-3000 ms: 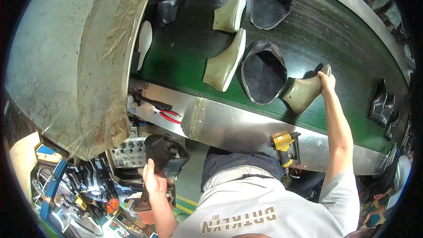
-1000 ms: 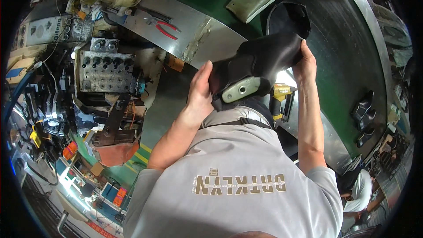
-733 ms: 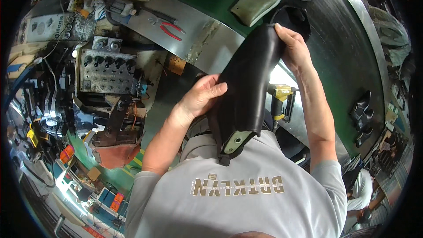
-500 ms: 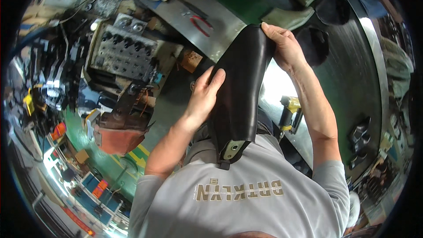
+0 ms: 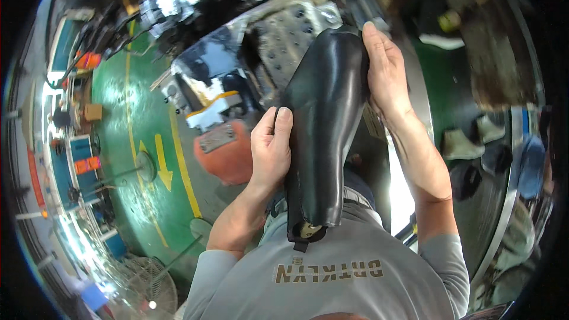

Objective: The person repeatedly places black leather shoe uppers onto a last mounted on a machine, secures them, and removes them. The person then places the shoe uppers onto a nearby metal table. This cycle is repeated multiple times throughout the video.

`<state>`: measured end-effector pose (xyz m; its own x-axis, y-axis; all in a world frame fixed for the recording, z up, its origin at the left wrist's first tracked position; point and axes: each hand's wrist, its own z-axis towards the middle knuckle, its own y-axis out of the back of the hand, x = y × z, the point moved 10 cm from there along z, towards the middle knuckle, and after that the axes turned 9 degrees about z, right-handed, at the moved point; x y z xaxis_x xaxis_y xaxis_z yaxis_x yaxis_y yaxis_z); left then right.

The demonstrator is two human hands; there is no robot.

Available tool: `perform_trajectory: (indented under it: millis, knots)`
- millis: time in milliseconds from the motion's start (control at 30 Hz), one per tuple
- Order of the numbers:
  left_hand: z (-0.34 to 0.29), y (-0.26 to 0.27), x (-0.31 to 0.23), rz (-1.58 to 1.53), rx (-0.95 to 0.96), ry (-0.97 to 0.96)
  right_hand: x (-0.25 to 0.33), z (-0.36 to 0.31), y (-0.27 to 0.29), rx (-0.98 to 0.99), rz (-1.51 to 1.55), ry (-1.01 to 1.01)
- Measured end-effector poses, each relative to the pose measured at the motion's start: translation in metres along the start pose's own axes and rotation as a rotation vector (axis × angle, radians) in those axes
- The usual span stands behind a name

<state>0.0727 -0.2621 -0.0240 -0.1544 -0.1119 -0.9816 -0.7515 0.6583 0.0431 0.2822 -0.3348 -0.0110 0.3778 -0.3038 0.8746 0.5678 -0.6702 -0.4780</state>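
Observation:
A glossy black tall boot (image 5: 329,118) is held lengthwise in front of my chest, its shaft opening toward my shirt. Inside that opening shows the pale end of a last (image 5: 308,230), and a small dark tab hangs from the rim. My left hand (image 5: 271,148) is closed on the boot's left edge, with the thumb showing and the other fingers mostly hidden. At the far end, my right hand (image 5: 386,74) grips the boot's right side, its fingertips out of sight behind it.
A worn machine panel with knobs (image 5: 287,35) stands just beyond the boot, with an orange-red piece (image 5: 225,154) at its near side. Light boots (image 5: 459,145) and dark boots (image 5: 465,178) stand at right. Yellow arrows (image 5: 165,163) mark the green floor; a fan (image 5: 157,287) is lower left.
My view has turned left, so the machine sits behind the boot, and the red-handled pliers and yellow air tool are out of sight. Both hands still hold the boot, now slightly nearer my body.

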Motion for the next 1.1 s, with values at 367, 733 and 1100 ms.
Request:
perform_trajectory:
  millis: [367,733,1100]
  knots:
    - [0.077,0.181,-0.049,-0.196,-0.285,-0.012,-0.106,0.058,-0.180,0.429,0.133,-0.315]
    - [0.188,0.253,-0.048,-0.280,-0.318,0.035,-0.141,0.123,-0.267,0.217,0.313,-0.408]
    - [0.238,0.270,-0.025,-0.276,-0.429,-0.039,-0.179,0.165,-0.273,0.084,0.535,-0.300]
